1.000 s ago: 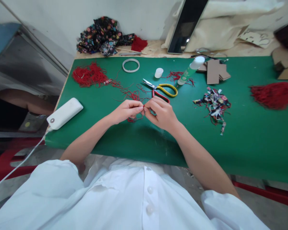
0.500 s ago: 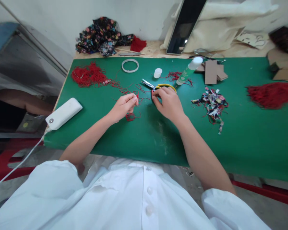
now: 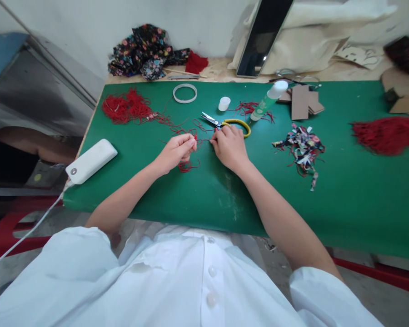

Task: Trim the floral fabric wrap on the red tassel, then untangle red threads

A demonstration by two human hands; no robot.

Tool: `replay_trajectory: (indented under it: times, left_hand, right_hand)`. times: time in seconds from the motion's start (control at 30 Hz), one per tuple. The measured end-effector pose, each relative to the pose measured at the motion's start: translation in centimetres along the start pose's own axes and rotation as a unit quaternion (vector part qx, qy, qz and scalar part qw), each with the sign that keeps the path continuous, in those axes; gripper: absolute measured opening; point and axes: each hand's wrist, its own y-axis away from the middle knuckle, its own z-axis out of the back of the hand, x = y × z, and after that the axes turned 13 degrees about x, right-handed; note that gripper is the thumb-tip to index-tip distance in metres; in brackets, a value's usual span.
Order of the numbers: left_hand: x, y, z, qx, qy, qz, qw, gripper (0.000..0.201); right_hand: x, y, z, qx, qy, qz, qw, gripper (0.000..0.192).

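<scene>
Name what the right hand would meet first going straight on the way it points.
Likely the scissors: the right hand points forward and leftward, with their pivot just ahead; depth is unclear, so it may already touch them.

We look from one camera worn on the person's head, facing forward and steeply down. Nearest to us, the white shirt (image 3: 170, 286) fills the bottom of the view; a little farther off, the hands (image 3: 229, 146) sit close to the middle. Beyond them we see across the table (image 3: 191, 204), its right end running out of frame, as far as the pale wall (image 3: 204, 22) along the top edge.
</scene>
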Motion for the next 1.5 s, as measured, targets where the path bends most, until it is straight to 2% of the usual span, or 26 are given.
replay_trajectory:
  times: [0.1,0.2,0.3,0.5,0.67,0.77,0.87,1.27,1.5]
  left_hand:
    - [-0.2,0.1,0.0,-0.004,-0.002,-0.001,1.000,0.029]
    - [-0.2,0.1,0.1,-0.005,-0.010,-0.017,1.000,0.028]
    - [0.1,0.0,0.4,-0.013,-0.019,-0.045,0.999,0.029]
    - [0.4,-0.1,0.2,-0.022,-0.034,-0.065,0.997,0.039]
    - [0.4,0.2,-0.2,0.052,-0.052,-0.045,0.996,0.048]
    - [0.4,0.2,-0.3,0.095,-0.049,-0.038,0.994,0.050]
    - [0.5,0.2,-0.3,0.112,-0.037,-0.035,0.992,0.050]
    - [0.7,0.2,-0.3,0.123,-0.040,-0.026,0.991,0.048]
    - [0.9,0.1,-0.3,0.128,-0.031,-0.035,0.991,0.047]
  right_hand:
    - [0.3,0.0,0.5,-0.023,0.007,-0.002,1.000,0.022]
    - [0.6,0.2,1.5,-0.078,0.000,0.012,0.997,0.029]
    - [1.1,0.7,2.7,-0.109,-0.013,0.060,0.992,0.034]
    - [3.0,2.2,4.1,-0.117,-0.008,0.181,0.977,0.031]
    - [4.2,2.7,4.3,-0.120,0.030,0.215,0.969,0.026]
    - [4.4,2.6,4.4,-0.161,0.032,0.245,0.955,0.022]
    - [4.5,2.4,4.6,-0.196,0.030,0.268,0.943,0.020]
    - [4.1,2.4,4.1,-0.171,0.030,0.242,0.955,0.013]
    - [4.4,2.4,4.6,-0.200,0.016,0.255,0.946,0.006]
